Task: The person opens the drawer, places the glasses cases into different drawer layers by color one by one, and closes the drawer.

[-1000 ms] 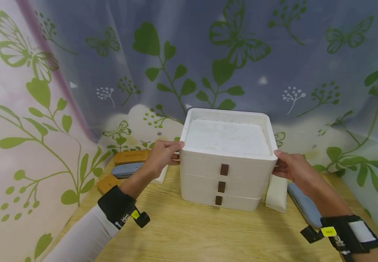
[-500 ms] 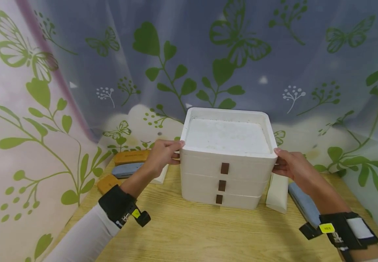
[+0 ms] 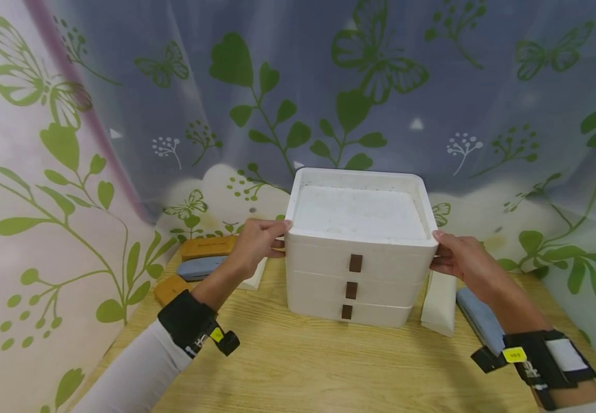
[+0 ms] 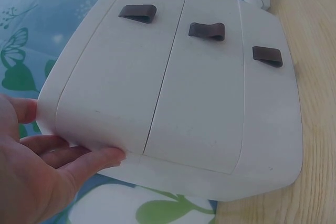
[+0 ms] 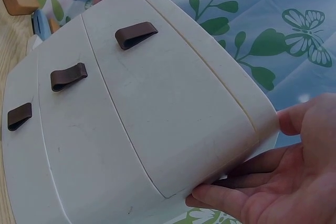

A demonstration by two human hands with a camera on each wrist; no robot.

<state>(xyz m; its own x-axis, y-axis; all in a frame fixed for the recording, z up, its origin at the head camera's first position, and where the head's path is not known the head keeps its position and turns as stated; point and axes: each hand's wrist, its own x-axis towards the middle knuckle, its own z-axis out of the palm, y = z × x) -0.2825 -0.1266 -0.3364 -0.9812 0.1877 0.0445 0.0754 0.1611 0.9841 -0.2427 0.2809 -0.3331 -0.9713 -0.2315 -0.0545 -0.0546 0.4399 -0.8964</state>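
Note:
A white drawer box [image 3: 359, 258] with three drawers and brown pull tabs stands upright on the wooden table. Its top is a shallow rimmed tray. My left hand [image 3: 256, 246] grips the upper left corner, thumb at the rim and fingers along the side. At the opposite upper corner my right hand [image 3: 465, 258] holds the box the same way. The left wrist view shows the left fingers [image 4: 97, 161] against the box's side. In the right wrist view, the right fingertips [image 5: 210, 195] curl at the side edge. All the drawers appear closed.
Left of the box lie an orange case [image 3: 207, 246], a blue case [image 3: 199, 268], a smaller orange piece [image 3: 170, 289] and a white case [image 3: 253, 278]. On the right are a cream case [image 3: 439, 304] and another blue case [image 3: 480, 315]. A patterned curtain [image 3: 298, 86] hangs behind.
The drawer box has shifted very slightly back toward the curtain, with both hands keeping their hold on it. The cases beside it have stayed in place.

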